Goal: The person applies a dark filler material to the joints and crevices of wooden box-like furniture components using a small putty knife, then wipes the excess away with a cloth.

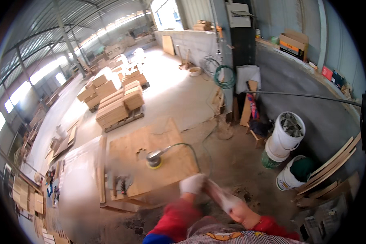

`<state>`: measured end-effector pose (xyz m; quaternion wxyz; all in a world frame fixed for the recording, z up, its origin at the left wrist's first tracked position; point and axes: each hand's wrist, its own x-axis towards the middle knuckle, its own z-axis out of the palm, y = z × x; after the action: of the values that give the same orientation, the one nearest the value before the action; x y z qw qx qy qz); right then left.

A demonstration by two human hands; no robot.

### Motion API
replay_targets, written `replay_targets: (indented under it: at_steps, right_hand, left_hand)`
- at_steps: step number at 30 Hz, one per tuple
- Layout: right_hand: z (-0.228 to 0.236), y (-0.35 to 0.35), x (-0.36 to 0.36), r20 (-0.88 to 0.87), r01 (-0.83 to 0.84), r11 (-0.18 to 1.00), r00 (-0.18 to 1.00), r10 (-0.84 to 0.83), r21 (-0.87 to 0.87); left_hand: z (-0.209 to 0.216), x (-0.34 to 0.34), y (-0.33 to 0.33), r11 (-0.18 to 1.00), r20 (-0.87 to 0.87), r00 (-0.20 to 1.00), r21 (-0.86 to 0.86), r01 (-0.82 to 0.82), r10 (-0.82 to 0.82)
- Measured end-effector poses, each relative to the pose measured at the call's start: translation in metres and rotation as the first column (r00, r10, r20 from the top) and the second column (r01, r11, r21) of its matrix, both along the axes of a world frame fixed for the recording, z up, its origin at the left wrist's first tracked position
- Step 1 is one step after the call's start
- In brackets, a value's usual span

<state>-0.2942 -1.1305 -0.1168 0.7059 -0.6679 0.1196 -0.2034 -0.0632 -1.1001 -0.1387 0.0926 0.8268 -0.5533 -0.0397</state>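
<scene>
My left hand (192, 184), in a white glove, is closed at the near right corner of the wooden work table, slightly blurred. A long pale strip-like thing (218, 194), perhaps cloth, runs from it down to my right hand (242, 213). My right hand is closed around the lower end, close to my body. Motion smears the strip, so its kind is unclear. On the table (171, 171), beyond my hands, lies a round orbital sander (153, 159) with a yellowish pad and a hose. Hand tools (121, 185) lie near the table's left edge.
A sheet-covered surface (81, 171) adjoins the table on the left. White buckets (286, 132) and leaning wood strips (331, 164) stand at the right. Stacked boards (114, 107) sit on pallets farther off. A green hose (225, 77) hangs in a coil by a post.
</scene>
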Motion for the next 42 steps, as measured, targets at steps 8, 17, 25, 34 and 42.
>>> replay_targets:
  at_steps: [8,17,25,34,42]
  right_hand:
    - [-0.027,-0.208,-0.041,-0.199,0.2,0.681,0.977,-0.081,0.704]
    - [-0.034,-0.479,-0.052,-0.268,0.531,0.661,0.844,-0.464,0.53]
    - [0.014,-0.726,-0.078,-0.285,0.726,0.609,0.686,-0.669,0.318]
    - [0.137,-1.047,0.035,0.247,0.666,0.744,0.732,-0.635,-0.061]
    - [0.293,-1.272,0.144,0.516,0.856,0.338,0.509,-0.689,-0.392]
  left_hand:
    - [0.008,0.151,-0.033,0.726,-0.154,0.939,-0.6,-0.336,0.307]
    - [0.018,0.179,-0.361,0.511,-0.846,0.117,-0.418,-0.751,-0.521]
    - [0.1,0.134,-0.676,0.684,-0.862,0.056,-0.437,-0.585,-0.503]
    - [0.119,0.209,-0.885,0.639,-0.853,0.29,-0.518,-0.569,-0.434]
    - [0.213,0.249,-1.049,0.363,-0.434,0.852,-0.874,-0.322,-0.291]
